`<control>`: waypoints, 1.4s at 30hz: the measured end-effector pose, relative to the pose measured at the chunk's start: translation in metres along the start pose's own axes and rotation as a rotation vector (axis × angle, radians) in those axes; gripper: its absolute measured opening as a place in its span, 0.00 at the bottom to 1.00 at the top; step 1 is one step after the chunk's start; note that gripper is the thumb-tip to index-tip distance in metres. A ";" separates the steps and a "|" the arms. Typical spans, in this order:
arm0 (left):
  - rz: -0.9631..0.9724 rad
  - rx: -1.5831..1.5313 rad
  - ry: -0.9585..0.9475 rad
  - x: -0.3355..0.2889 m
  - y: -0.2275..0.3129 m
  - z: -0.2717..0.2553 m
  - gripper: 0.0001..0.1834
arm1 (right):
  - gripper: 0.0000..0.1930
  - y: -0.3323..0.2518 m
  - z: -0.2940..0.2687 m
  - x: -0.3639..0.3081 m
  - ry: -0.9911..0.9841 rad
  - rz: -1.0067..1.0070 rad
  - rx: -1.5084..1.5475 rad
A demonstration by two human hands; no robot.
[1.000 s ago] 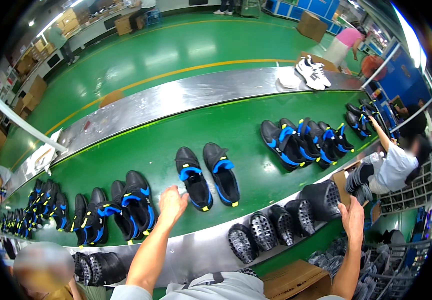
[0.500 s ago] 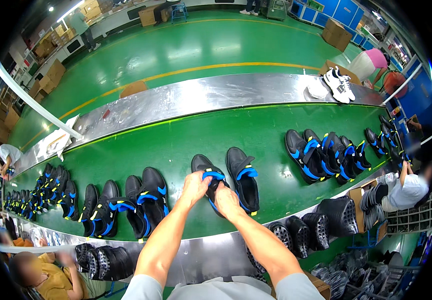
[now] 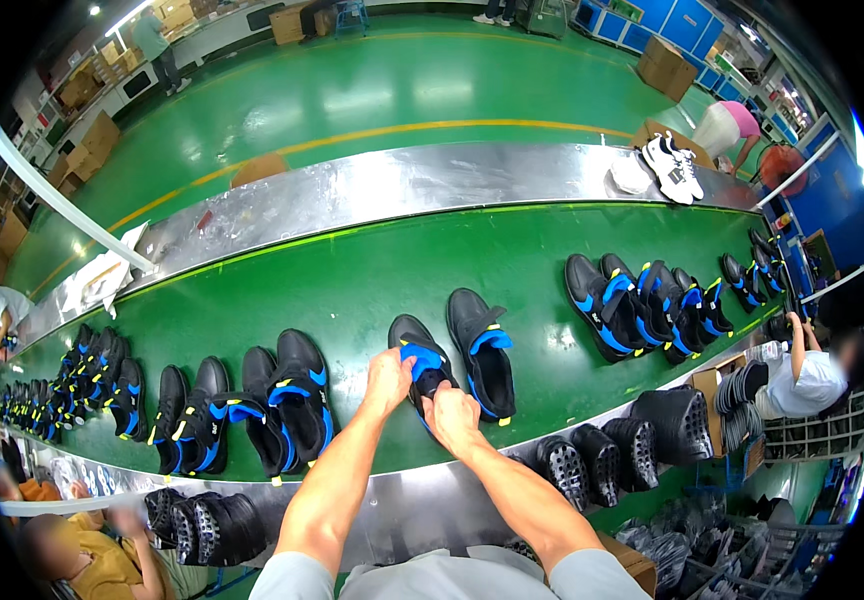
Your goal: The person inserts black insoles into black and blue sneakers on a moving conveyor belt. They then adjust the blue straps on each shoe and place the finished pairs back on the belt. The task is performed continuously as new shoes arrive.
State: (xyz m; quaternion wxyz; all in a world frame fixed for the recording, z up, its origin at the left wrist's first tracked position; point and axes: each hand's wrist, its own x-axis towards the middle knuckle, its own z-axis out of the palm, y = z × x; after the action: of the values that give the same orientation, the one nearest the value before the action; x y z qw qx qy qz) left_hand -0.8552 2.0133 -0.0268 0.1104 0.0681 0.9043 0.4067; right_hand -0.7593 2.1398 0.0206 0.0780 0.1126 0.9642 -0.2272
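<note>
A black shoe with blue trim lies on the green belt, toe pointing away from me. My left hand is closed on its tongue, pulled up so the blue lining shows. Over the heel end my right hand is closed, its fingertips at a dark piece in the shoe's opening. That piece is too dark to make out, and both hands hide much of the shoe. Just right of it stands a matching shoe, its strap lifted and its mouth uncovered.
More black-and-blue shoes stand in groups on the belt, left and right. White shoes sit on the far metal ledge. Dark shoe-shaped pieces with studded undersides line the near edge. Co-workers sit at both sides.
My right hand has shifted slightly toward me at the shoe's opening, its fingers more curled. More of the tongue's blue lining shows by my left hand. The whole view has shifted a little.
</note>
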 end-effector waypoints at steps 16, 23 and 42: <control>-0.283 -0.221 0.195 -0.065 0.043 -0.039 0.18 | 0.15 0.012 -0.134 -0.108 0.302 -0.443 -0.144; -0.188 -1.884 -0.128 -0.126 0.084 -0.055 0.28 | 0.22 -0.012 -0.121 -0.130 0.258 -0.444 0.114; 0.014 -0.053 0.142 -0.026 0.039 -0.027 0.14 | 0.23 0.003 -0.111 -0.042 -0.220 -0.085 -0.040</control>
State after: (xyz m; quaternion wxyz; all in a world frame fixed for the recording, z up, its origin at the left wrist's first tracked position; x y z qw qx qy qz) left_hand -0.8360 2.0140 0.0233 0.0451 0.0423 0.8983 0.4350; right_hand -0.7290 2.1848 0.1259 0.1761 0.0444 0.9580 -0.2220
